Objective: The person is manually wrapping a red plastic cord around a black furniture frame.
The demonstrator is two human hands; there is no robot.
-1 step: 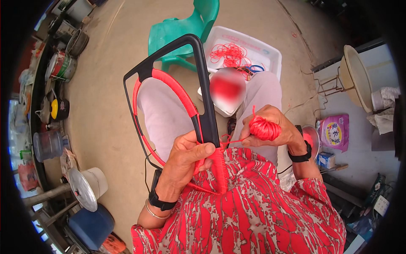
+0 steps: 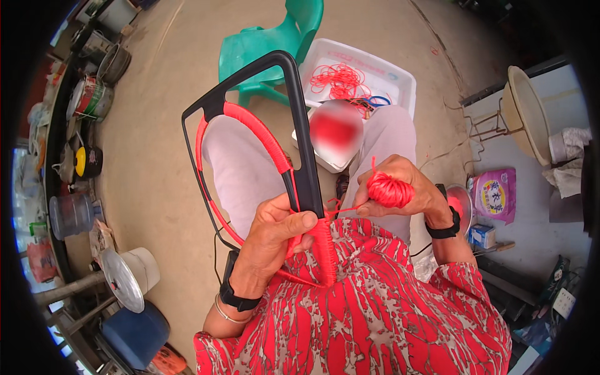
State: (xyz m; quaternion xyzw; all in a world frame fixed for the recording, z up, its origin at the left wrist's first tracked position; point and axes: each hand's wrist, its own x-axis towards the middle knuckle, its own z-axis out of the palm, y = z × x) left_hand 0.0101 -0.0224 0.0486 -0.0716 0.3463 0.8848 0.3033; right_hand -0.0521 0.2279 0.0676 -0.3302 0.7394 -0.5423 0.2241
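Observation:
A black frame (image 2: 301,140) with a rounded inner ring (image 2: 257,128), largely wound in red cord, lies across my lap, its near end against my red patterned shirt. My left hand (image 2: 275,231) is closed on its near right side, thumb on top beside tight red windings (image 2: 324,250). My right hand (image 2: 400,181), to the right of the frame, is closed around a coiled bundle of red cord (image 2: 390,190). From its fingers a short strand (image 2: 347,209) runs left to the windings, with a small loose loop near the frame.
Ahead stands a green plastic chair (image 2: 256,59). Beside it a white tray (image 2: 403,81) holds loose red cord (image 2: 340,81) and blue-handled scissors (image 2: 379,100). Between my knees is a white container (image 2: 337,159) with blurred red contents. Pots and a lidded white bucket (image 2: 142,269) line the left.

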